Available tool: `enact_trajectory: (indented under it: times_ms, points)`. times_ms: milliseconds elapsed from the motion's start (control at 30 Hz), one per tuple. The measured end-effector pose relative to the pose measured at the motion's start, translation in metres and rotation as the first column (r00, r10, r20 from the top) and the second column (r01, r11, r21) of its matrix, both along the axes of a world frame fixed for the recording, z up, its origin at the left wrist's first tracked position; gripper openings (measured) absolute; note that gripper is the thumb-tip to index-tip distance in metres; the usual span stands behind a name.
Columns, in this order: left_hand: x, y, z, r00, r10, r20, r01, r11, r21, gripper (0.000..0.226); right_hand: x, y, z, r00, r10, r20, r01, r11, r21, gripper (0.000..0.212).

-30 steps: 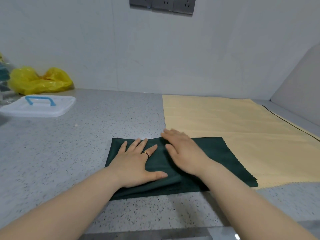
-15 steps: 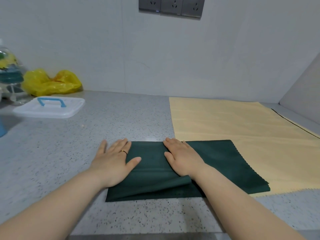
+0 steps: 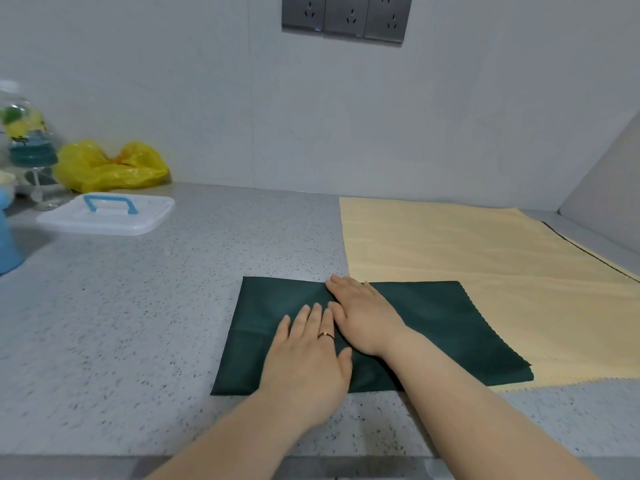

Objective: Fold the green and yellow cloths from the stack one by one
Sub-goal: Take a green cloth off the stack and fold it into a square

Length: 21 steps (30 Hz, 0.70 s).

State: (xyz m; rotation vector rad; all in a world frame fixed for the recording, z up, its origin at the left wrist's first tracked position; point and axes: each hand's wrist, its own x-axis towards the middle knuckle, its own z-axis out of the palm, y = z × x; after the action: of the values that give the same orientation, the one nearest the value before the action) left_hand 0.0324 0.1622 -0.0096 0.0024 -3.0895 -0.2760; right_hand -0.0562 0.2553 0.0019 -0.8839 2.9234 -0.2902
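Note:
A dark green cloth (image 3: 446,327), folded into a long rectangle, lies on the speckled grey counter (image 3: 138,323); its right end overlaps a yellow cloth (image 3: 467,251) spread flat behind it. My left hand (image 3: 308,355), with a ring on one finger, presses flat on the left half of the green cloth. My right hand (image 3: 363,313) lies flat beside it on the cloth's middle, fingers straight and pointing to the far edge. A dark edge of another cloth (image 3: 588,252) shows under the yellow one at the right.
At the back left are a white lid with a blue handle (image 3: 107,213), a yellow plastic bag (image 3: 110,166), a bottle (image 3: 27,140) and a blue object (image 3: 7,233). Wall sockets (image 3: 346,17) sit above. The wall corner closes the right side.
My left hand slid from the cloth's left edge back toward the middle, ending beside my right hand. The cloth lies flatter, and the camera has tilted slightly.

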Motion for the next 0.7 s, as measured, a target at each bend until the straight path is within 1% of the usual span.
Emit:
enact_trajectory:
  times_ms: [100,200,333,400,467,567,633,700]
  points:
    - [0.003,-0.006,-0.001,0.999,-0.020,0.028,0.022,0.999,-0.048,0.064,-0.002,0.000,-0.001,1.000,-0.004,0.001,0.004,1.000,-0.003,0.049]
    - [0.004,-0.009,-0.001,0.998,-0.038,0.053,0.042,0.997,-0.065,0.067,-0.003,0.000,-0.001,1.000,-0.011,0.002,0.011,1.000,-0.008,0.049]
    - [0.003,-0.010,-0.001,0.996,-0.041,0.078,0.047,0.996,-0.074,0.082,-0.008,0.010,0.000,0.999,-0.047,-0.006,0.047,0.999,-0.005,0.049]
    - [0.003,-0.010,-0.001,0.994,-0.045,0.102,0.054,0.995,-0.078,0.088,-0.013,0.031,0.002,0.994,-0.106,-0.023,0.107,0.994,0.031,0.050]
    - [0.002,-0.010,0.000,0.991,-0.049,0.125,0.059,0.995,-0.081,0.090,-0.018,0.061,0.005,0.980,-0.198,-0.031,0.200,0.978,0.061,0.049]
    - [-0.002,-0.011,0.004,0.986,-0.048,0.163,0.064,0.994,-0.094,0.091,-0.022,0.103,0.012,0.938,-0.345,-0.030,0.347,0.936,0.067,0.049]
    - [-0.007,-0.011,0.008,0.981,-0.054,0.186,0.076,0.991,-0.112,0.093,-0.025,0.120,0.016,0.911,-0.412,-0.025,0.413,0.910,0.030,0.048]
    - [-0.012,-0.012,0.012,0.979,-0.073,0.189,0.096,0.989,-0.114,0.094,-0.028,0.128,0.019,0.887,-0.461,0.027,0.462,0.883,-0.082,0.048]
